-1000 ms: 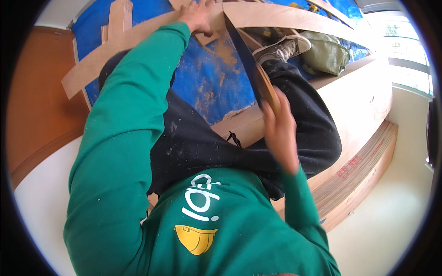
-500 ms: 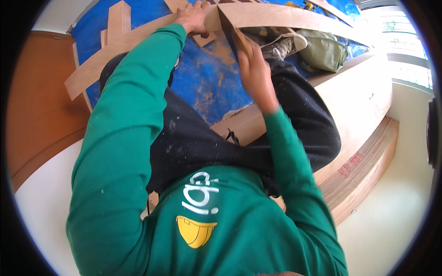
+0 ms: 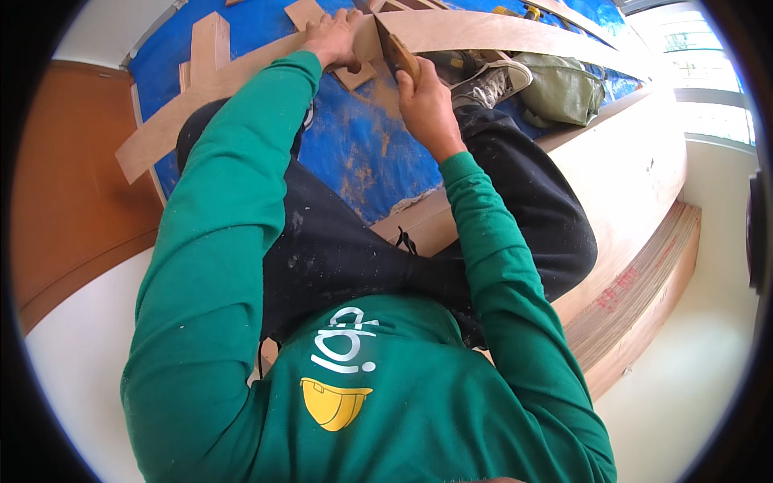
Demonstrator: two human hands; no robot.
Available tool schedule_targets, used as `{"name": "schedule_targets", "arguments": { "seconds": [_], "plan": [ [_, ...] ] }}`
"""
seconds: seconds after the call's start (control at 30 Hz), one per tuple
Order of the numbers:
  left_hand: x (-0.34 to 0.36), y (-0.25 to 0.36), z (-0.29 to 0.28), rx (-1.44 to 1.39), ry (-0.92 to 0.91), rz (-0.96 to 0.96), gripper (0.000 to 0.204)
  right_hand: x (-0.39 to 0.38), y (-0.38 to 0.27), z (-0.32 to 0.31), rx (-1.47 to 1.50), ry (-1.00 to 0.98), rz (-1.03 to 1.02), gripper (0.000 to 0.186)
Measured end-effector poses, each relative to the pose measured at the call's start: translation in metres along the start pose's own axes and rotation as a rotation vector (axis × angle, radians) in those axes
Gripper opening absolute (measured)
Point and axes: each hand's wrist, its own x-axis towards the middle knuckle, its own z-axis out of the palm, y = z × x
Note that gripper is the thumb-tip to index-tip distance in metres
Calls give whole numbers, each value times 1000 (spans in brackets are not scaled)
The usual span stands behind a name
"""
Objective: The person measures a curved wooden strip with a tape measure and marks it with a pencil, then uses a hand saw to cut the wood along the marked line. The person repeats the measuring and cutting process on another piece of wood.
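Observation:
A long, thin, slightly curved-looking wooden board (image 3: 241, 74) lies crosswise in front of me at the far side. My left hand (image 3: 333, 40) grips it, fingers over the top and thumb down at the near edge. Just right of that hand, the dark blade of a handsaw (image 3: 390, 47) stands on edge across the board. My right hand (image 3: 428, 105) is closed around the saw's wooden handle. The blade's far end runs toward the top of the picture. Whether the cut goes right through I cannot tell.
A blue sheet (image 3: 354, 153) strewn with sawdust covers the floor. Short wood pieces (image 3: 210, 44) lie beyond the board. By my shoe (image 3: 493, 84) rests an olive-green bag (image 3: 560, 90). Large wooden panels (image 3: 616, 185) and a stack of sheets (image 3: 644, 290) stand at right; a brown door (image 3: 80, 161) is left.
My right hand has pushed the saw away from me and a little left, so less blade shows on the near side. My left hand keeps its hold on the board.

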Motion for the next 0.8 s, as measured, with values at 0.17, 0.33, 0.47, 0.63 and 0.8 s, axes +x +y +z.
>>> {"name": "schedule_targets", "arguments": {
  "seconds": [0.17,0.33,0.47,0.63,0.8],
  "plan": [
    [15,-11,19,-13,3,2,128,-103,-37,-87,76,-93,116,38],
    [15,-16,26,-26,29,25,130,-214,-80,-174,23,-135,236,43],
    [6,-7,12,-32,-15,18,130,-131,-40,-102,77,-92,130,41],
    [-1,1,-9,-18,-14,-13,130,-22,-6,-12,17,-53,72,35],
    [7,-9,2,-55,-7,5,131,-138,-44,-102,126,-130,203,43]
  ]
}}
